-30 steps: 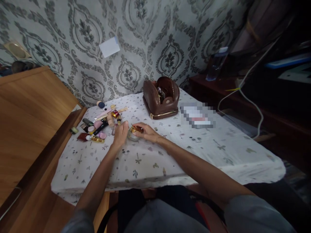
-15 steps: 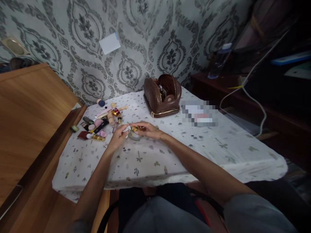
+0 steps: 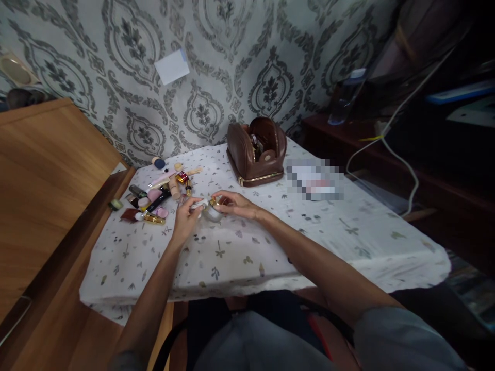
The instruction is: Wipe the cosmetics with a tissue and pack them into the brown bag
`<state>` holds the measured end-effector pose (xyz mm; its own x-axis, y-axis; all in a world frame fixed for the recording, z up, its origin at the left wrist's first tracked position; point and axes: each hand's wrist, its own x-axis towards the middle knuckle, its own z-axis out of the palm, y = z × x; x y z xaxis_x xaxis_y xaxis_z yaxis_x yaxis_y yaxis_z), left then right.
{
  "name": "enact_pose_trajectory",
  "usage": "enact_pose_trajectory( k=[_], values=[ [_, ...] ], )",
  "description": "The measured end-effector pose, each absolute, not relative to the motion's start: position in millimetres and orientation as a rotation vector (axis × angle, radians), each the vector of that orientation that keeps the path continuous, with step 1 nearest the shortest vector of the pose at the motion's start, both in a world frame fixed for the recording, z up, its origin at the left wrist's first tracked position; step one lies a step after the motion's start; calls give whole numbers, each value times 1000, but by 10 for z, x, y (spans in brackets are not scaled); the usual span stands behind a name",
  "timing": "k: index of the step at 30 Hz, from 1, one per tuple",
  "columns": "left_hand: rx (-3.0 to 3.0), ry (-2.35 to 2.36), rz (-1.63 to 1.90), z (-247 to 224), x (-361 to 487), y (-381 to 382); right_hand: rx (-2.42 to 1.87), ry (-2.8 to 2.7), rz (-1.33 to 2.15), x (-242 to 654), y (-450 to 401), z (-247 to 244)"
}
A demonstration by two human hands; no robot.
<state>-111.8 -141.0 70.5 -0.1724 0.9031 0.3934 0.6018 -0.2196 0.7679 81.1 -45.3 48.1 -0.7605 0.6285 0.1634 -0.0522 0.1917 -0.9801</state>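
Observation:
Over the middle of the table my right hand is closed around the gold top of a rounded, clear glass bottle, which looks like a perfume bottle. Just left of it, my left hand pinches a crumpled white tissue. A small gap shows between the tissue and the gold top. Beyond my left hand lie loose cosmetics, among them a beige tube, a black tube, a gold tube and a small red jar.
A brown leather cosmetic bag stands unzipped at the back, with items inside. Right of it lies a blurred-out flat object. A wooden panel borders the table's left side. A plastic bottle and a white cable are at right.
My hands have drawn slightly apart, so the tissue has come away from the gold top. The view has shifted a little; the cosmetics and bag stay in place.

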Motion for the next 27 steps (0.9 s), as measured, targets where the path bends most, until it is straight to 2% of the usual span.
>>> enact_pose_trajectory(
  k=[7, 12, 19, 27],
  values=[
    [1873, 1747, 1293, 753, -1043, -1501, -735, -2019, 1264, 769, -482, 507],
    [1912, 1738, 1299, 772, -1002, -1517, -747, -1891, 1537, 792, -480, 509],
    [1879, 1757, 1310, 730, -1024, -1486, -537, -1794, 1893, 930, -417, 554],
    [1884, 1774, 1336, 714, -1063, -1514, -553, -1809, 1847, 865, -464, 566]
  ],
)
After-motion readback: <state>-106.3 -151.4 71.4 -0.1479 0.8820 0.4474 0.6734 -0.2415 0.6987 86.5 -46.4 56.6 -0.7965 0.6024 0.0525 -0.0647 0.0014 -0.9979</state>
